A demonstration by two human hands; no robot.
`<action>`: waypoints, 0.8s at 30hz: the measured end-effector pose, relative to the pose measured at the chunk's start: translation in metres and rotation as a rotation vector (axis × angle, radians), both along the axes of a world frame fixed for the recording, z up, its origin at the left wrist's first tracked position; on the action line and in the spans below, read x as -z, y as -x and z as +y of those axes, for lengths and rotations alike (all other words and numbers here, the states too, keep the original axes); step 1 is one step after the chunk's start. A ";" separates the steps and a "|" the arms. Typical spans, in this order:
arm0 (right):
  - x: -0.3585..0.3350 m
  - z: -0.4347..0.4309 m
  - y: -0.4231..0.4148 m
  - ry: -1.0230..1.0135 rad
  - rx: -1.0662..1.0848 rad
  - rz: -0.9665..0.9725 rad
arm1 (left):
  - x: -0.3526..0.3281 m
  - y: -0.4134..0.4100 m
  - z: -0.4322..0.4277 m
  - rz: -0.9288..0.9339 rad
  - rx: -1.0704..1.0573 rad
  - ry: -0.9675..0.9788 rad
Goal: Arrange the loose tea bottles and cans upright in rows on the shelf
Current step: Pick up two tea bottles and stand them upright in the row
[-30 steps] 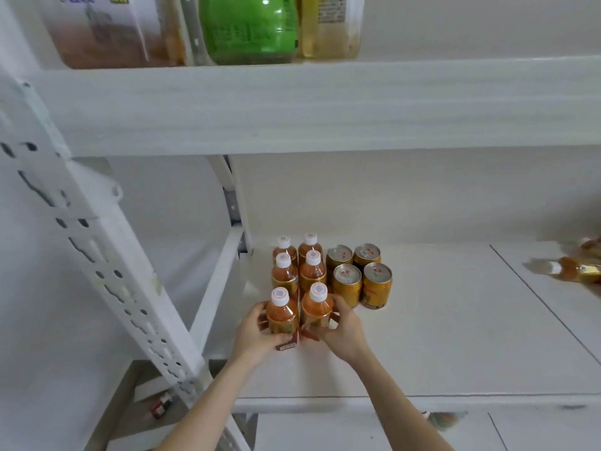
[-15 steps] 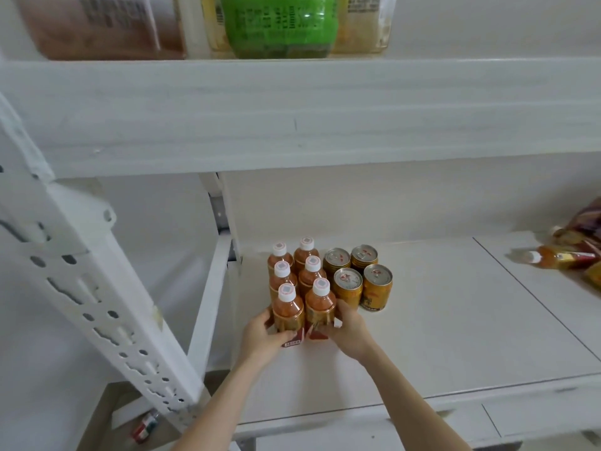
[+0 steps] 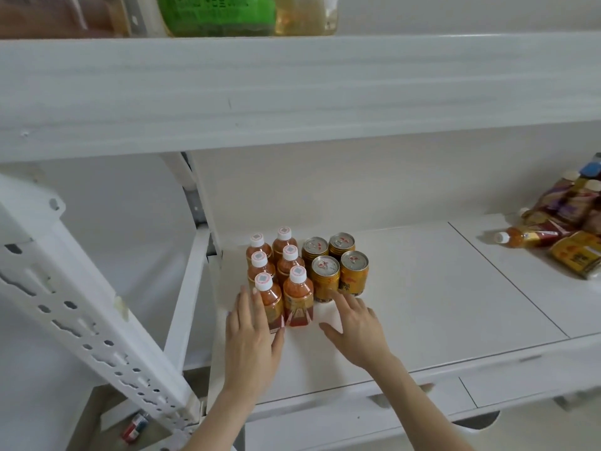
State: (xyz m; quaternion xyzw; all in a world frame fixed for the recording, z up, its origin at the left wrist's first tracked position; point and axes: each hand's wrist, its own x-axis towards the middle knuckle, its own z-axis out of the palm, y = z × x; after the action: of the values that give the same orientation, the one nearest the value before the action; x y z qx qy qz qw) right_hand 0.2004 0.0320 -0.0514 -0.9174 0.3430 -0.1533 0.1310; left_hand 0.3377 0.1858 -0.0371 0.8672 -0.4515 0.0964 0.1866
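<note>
Several small orange tea bottles (image 3: pixel 297 297) with white caps stand upright in two columns at the left of the white shelf (image 3: pixel 439 307). Beside them several gold cans (image 3: pixel 354 271) stand upright in a square. My left hand (image 3: pixel 252 333) lies flat with fingers apart, touching the front left bottle (image 3: pixel 271 299). My right hand (image 3: pixel 354 323) hovers open just right of the front bottles, its fingertips near the front can (image 3: pixel 325 278). A loose heap of bottles and cans (image 3: pixel 559 222) lies on its side at the far right.
An upper shelf board (image 3: pixel 292 89) overhangs, carrying large bottles, one green (image 3: pixel 218 14). A perforated white upright (image 3: pixel 84 320) slants at the left. A small red item (image 3: pixel 135 426) lies on the floor below.
Both hands have let go of the two front bottles and spread open. The view has swung right, so the heap at the far right shows more.
</note>
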 end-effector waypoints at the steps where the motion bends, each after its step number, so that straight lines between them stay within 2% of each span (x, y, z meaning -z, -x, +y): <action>1: 0.000 -0.002 0.008 0.036 0.008 0.008 | 0.000 0.006 0.000 -0.030 0.020 0.008; 5: -0.001 -0.013 0.041 0.125 0.048 0.021 | 0.002 0.036 -0.007 -0.084 0.127 0.048; 11: -0.004 -0.039 0.093 0.149 0.083 0.047 | 0.000 0.082 -0.039 -0.062 0.229 0.053; 18: -0.004 -0.087 0.165 0.144 0.031 0.064 | 0.008 0.147 -0.096 0.034 0.114 -0.070; 24: -0.008 -0.142 0.230 0.115 -0.032 0.090 | 0.011 0.218 -0.154 0.112 0.050 -0.039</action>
State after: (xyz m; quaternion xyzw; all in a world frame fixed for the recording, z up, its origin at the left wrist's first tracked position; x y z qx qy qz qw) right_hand -0.0300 -0.1097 -0.0437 -0.9347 0.3246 -0.1294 0.0650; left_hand 0.1193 0.0313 -0.0479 0.8631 -0.4638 0.0341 0.1972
